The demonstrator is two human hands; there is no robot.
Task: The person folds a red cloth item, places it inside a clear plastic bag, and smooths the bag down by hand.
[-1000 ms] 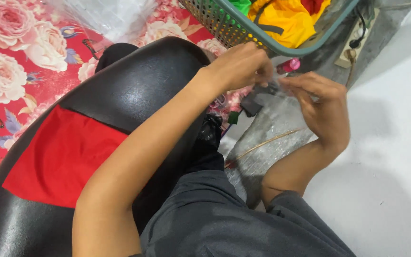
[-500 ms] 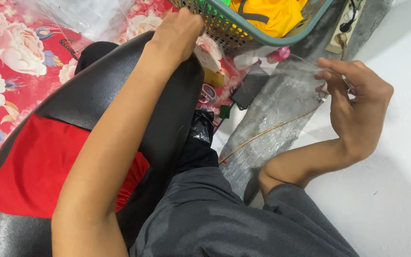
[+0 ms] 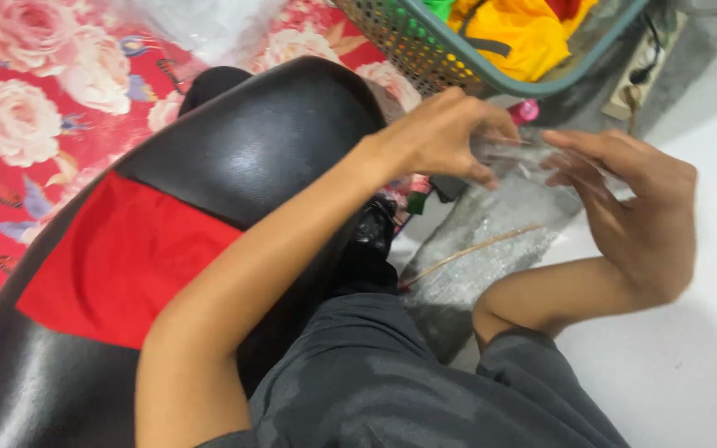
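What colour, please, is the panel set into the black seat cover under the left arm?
Red panel, clearest in the head view.

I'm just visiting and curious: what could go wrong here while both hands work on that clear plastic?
The clear plastic looks thin and might tear between the left hand and right hand. The black and red cushion on the lap could slide off. The basket sits close and might get bumped.
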